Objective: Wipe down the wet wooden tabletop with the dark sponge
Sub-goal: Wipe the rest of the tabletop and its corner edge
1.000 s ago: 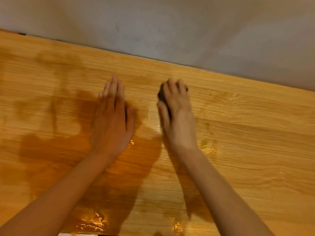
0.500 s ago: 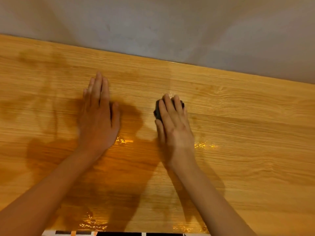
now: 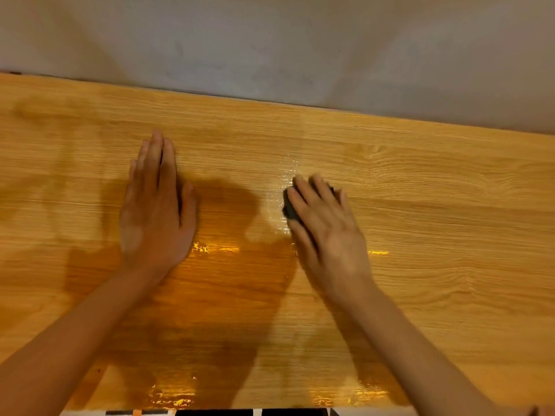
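The wooden tabletop (image 3: 435, 211) fills the view, with shiny wet streaks and bright glints of water near its middle and front edge. My right hand (image 3: 327, 232) lies on top of the dark sponge (image 3: 289, 207) and presses it onto the wood; only the sponge's left edge and a bit between the fingers show, and the thumb runs along its side. My left hand (image 3: 156, 211) rests flat on the table to the left, fingers straight and together, holding nothing.
A grey wall (image 3: 285, 40) rises right behind the table's far edge. Along the bottom of the view, past the front edge, a strip of black, white and orange pattern (image 3: 210, 412) shows. Dark shadows of my arms fall across the wet patch.
My right hand has drawn the sponge back toward me from near the wall and slid it a little right, leaving a wet sheen behind. My left hand has stayed flat on the table.
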Demonstrator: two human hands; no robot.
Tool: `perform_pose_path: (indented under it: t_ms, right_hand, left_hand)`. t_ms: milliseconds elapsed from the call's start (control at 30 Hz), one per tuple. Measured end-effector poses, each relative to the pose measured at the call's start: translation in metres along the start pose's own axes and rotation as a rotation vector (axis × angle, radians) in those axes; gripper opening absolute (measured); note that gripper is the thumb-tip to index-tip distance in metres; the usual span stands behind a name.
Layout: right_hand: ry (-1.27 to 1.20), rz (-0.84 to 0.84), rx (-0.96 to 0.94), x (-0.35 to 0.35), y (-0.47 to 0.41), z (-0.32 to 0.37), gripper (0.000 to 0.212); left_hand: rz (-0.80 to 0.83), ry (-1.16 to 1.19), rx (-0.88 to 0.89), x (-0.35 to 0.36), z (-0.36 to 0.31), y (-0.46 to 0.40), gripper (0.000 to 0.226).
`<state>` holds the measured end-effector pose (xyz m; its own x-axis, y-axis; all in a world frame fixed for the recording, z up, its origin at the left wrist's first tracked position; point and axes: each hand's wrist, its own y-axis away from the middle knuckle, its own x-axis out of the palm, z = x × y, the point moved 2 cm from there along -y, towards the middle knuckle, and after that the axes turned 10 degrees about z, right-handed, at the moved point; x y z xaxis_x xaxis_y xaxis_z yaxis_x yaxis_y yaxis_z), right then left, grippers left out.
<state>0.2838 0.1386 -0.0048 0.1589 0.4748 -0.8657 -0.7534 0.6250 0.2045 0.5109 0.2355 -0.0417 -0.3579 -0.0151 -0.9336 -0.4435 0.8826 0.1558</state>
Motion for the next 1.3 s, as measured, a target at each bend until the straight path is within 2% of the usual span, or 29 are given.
perform_pose_path:
  t_ms: [67, 133, 233, 400, 467, 600, 733, 833, 900, 967, 1167, 1300]
  right_hand:
    - [-0.060, -0.006, 0.037, -0.019, -0.037, -0.023, 0.042]
    - [-0.160, -0.118, 0.151, -0.039, -0.077, -0.044, 0.041]
    - [-0.193, -0.199, 0.232, -0.033, -0.070, -0.043, 0.043]
    - [-0.047, -0.110, 0.150, -0.002, 0.021, -0.022, 0.044]
    - [0.011, -0.077, 0.131, -0.015, -0.001, -0.035, 0.043]
    - [-0.027, -0.153, 0.267, -0.046, -0.078, -0.062, 0.044]
    - [-0.025, -0.120, 0.210, -0.048, -0.048, -0.084, 0.044]
    - [-0.060, -0.228, 0.396, -0.052, -0.005, -0.103, 0.044]
    - [-0.093, -0.284, 0.481, -0.045, -0.005, -0.089, 0.044]
    - [-0.081, -0.281, 0.424, -0.028, -0.022, -0.054, 0.045]
    - [0.065, -0.115, 0.063, 0.044, -0.069, 0.061, 0.045]
    - [0.112, -0.002, -0.114, 0.044, -0.061, 0.063, 0.046]
  left_hand:
    - [0.004, 0.000, -0.009, 0.000, 0.001, 0.000, 0.062]
    - [0.006, 0.005, -0.016, -0.001, 0.001, 0.000, 0.061]
    - [0.002, 0.023, -0.017, -0.002, 0.000, 0.002, 0.061]
    - [-0.018, 0.040, -0.011, -0.003, -0.003, 0.002, 0.061]
    - [-0.023, 0.047, 0.004, -0.004, -0.002, 0.001, 0.061]
    - [-0.030, 0.035, 0.024, -0.004, 0.000, 0.001, 0.061]
    - [-0.079, 0.015, 0.049, -0.003, 0.000, 0.003, 0.059]
    - [-0.083, 0.012, 0.044, -0.002, 0.001, 0.002, 0.059]
    - [-0.082, 0.018, 0.036, -0.002, 0.001, 0.001, 0.059]
    - [-0.075, 0.026, 0.012, -0.002, 0.000, 0.001, 0.059]
    - [-0.066, 0.003, -0.029, -0.002, -0.001, 0.000, 0.060]
    - [-0.065, -0.022, -0.026, -0.002, -0.001, 0.001, 0.060]
